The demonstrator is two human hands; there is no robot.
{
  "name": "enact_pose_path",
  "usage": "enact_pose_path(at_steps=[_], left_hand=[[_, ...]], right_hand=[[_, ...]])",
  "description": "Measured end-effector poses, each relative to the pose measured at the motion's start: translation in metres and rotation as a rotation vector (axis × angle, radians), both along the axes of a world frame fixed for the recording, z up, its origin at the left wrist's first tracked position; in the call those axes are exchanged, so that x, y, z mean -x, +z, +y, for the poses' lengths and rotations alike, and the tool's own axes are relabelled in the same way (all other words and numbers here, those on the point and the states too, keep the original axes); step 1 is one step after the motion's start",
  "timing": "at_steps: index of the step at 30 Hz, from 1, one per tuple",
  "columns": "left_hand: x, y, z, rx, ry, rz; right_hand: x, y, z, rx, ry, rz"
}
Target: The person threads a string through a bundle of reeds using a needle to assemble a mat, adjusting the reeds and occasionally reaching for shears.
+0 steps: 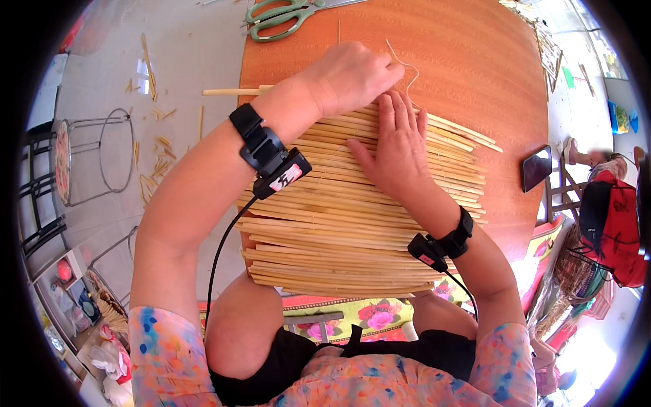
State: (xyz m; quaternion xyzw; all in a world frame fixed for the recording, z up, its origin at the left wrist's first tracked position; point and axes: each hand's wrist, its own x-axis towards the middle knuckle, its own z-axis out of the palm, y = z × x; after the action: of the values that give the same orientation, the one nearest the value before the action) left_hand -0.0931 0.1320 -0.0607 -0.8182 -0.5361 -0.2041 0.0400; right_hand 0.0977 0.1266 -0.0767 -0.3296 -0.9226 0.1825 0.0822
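A mat of many thin yellow reed sticks [325, 224] lies across the table's near edge and over my lap, its ends uneven. At its far edge my left hand [359, 74] is closed, fingers curled; what they grip is hidden. My right hand [400, 146] rests flat on the sticks, fingers stretched forward and thumb out to the left. A thin pale thread [414, 68] curves over the table beside my left hand and reaches the mat near my right fingertips. One stick [230, 91] juts out past the left edge of the table.
Green-handled scissors [278, 19] lie at the far left of the brown table [461, 61]. A dark phone [536, 168] sits at its right edge. Broken stick pieces [163, 159] litter the floor at left, near a round stool [64, 163]. A red bag [614, 230] is at right.
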Motion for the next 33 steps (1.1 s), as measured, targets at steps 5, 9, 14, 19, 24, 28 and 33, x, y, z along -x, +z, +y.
enact_pose_path(at_steps=[5,9,14,19,24,28,33], left_hand=[[0.001,0.002,0.001,0.026,0.037,0.02],[0.016,0.0,-0.002,0.065,0.005,-0.016],[0.024,0.012,-0.011,0.169,0.06,-0.058],[0.024,0.022,-0.046,-0.043,0.119,-0.093],[-0.008,0.021,-0.104,0.26,0.075,-0.031],[-0.013,0.003,-0.12,0.448,0.069,-0.052],[-0.016,0.003,-0.117,0.539,0.092,0.013]], right_hand=[[0.0,0.004,-0.001,0.022,0.012,-0.063],[0.002,0.015,-0.002,-0.016,0.021,-0.136],[-0.009,0.019,-0.003,-0.057,0.044,-0.1],[-0.022,0.024,0.012,-0.109,0.047,-0.082],[-0.024,0.024,0.024,-0.144,0.14,-0.049],[-0.031,0.027,0.007,-0.116,0.241,-0.125],[-0.052,0.029,-0.004,-0.005,0.255,-0.23]])
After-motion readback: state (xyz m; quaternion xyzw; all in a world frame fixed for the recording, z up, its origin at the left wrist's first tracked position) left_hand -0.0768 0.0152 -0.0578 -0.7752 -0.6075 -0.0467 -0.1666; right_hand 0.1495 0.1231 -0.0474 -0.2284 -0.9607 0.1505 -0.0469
